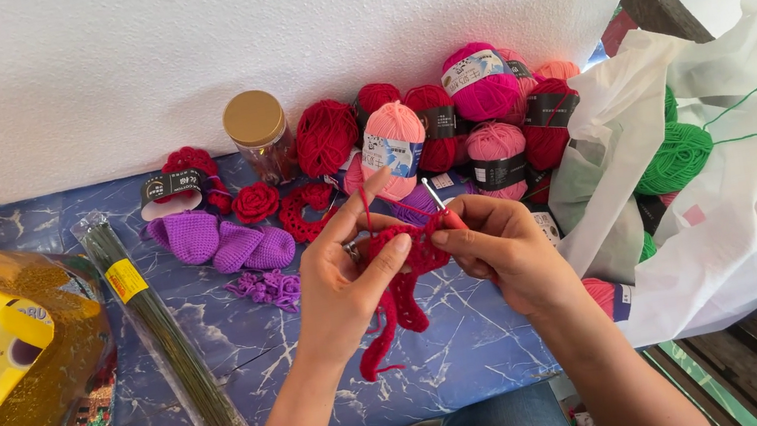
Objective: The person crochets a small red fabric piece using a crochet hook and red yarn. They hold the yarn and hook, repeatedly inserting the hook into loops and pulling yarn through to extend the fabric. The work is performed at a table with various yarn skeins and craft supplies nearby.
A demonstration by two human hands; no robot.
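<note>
My left hand (pixel 344 279) pinches a red crochet piece (pixel 402 285) between thumb and fingers, with red yarn running up over its forefinger. A strip of that piece dangles below the hand toward the blue marbled table (pixel 215 330). My right hand (pixel 504 249) grips a crochet hook (pixel 439 201) with a red handle, its metal tip poking up through the top edge of the red piece. Both hands meet above the middle of the table, just in front of the yarn balls.
Red and pink yarn balls (pixel 445 121) line the white wall beside a gold-lidded jar (pixel 259 133). Purple crochet pieces (pixel 226 242) and a packet of green stems (pixel 171 342) lie left. A gold bag (pixel 14 403) is far left; a white bag with green yarn (pixel 683 154) sits right.
</note>
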